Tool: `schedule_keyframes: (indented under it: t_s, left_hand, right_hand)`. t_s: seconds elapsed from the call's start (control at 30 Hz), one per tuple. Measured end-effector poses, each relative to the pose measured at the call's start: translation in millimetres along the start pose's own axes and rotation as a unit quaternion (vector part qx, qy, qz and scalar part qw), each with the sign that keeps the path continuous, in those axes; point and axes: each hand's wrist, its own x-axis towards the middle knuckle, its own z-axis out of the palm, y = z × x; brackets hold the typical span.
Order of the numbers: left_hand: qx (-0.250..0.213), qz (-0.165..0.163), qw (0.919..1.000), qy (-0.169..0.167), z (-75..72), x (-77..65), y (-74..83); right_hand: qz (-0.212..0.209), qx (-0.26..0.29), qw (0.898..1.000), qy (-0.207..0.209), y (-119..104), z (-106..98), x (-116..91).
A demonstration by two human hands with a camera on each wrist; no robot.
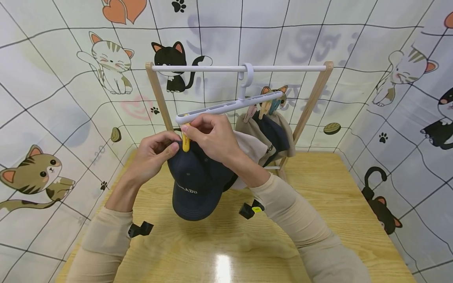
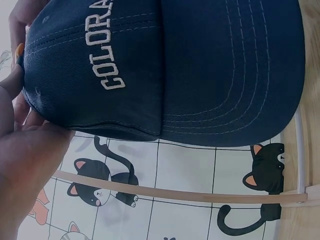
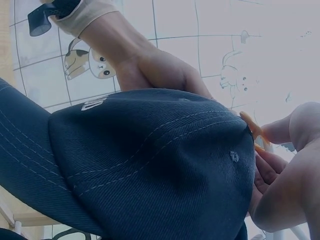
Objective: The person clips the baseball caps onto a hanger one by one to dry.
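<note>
A navy baseball cap (image 1: 194, 181) hangs brim-down under the low left end of a pale lavender hanger (image 1: 226, 107). White raised letters cross its front (image 2: 100, 50). My left hand (image 1: 150, 155) pinches the top of the cap's crown between thumb and fingers. Beside it, my right hand (image 1: 217, 137) pinches a yellow clothespin (image 1: 186, 142) at the hanger's end. In the right wrist view, the clothespin (image 3: 252, 127) meets the crown's top edge; how firmly it bites the cloth is hidden.
The hanger hooks on a white rod (image 1: 198, 68) between wooden posts (image 1: 313, 98), tilted with its right end higher. Pink (image 1: 250, 113), tan (image 1: 264, 109) and blue (image 1: 274, 106) clothespins hold beige (image 1: 288, 133) and navy caps there. A wooden table (image 1: 170, 251) lies below.
</note>
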Motion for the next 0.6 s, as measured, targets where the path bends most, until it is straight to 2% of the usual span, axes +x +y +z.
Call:
schedule_keyframes:
  t_s: [0.27,0.6]
  left_hand:
    - [-0.029,-0.027,0.9989,-0.024,-0.5,0.8,2.7]
    - [-0.097,-0.019,0.9936,-0.054,0.8,2.2,4.2]
  right_hand:
    - [0.001,-0.002,1.000,-0.002,-0.2,-1.3,-0.3]
    - [0.006,-0.002,1.000,-0.005,-0.3,-2.3,-0.7]
